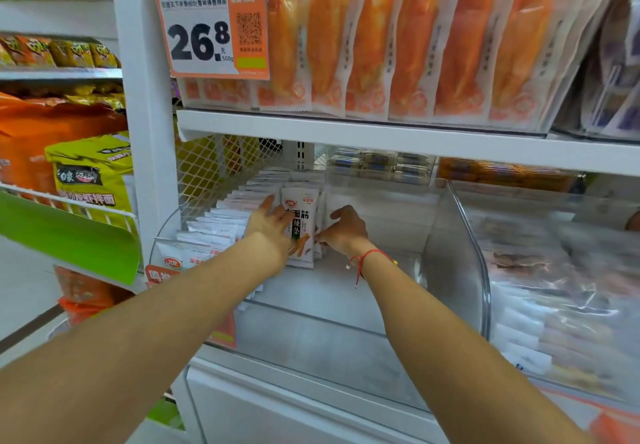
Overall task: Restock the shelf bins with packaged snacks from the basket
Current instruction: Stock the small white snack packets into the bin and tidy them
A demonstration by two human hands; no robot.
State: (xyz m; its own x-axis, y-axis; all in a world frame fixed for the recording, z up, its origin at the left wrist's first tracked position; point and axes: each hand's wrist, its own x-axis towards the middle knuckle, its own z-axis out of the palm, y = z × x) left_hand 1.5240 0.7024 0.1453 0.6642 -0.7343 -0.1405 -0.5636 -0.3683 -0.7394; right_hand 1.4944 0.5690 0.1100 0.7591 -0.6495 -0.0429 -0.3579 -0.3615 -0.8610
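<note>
Reaching into the clear, curved plastic bin (460,236), the left hand (268,224) presses flat, straight fingers against glossy white snack packets (300,211) standing upright, while the right hand (346,227) pinches their lower edges in its grip.

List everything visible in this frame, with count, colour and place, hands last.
White snack packets: many, white, standing in rows at the left of the clear bin.
Clear bin: one, transparent, lower shelf, its right part bare.
Orange packets: a row, orange, upper shelf.
Price tag: one, orange and white, upper shelf front, reads 26.8.
Yellow bags: a few, yellow, left rack.
Red bracelet: one, right wrist.
Left hand: fingers spread against the front packet.
Right hand: pinching a packet's edge.
</note>
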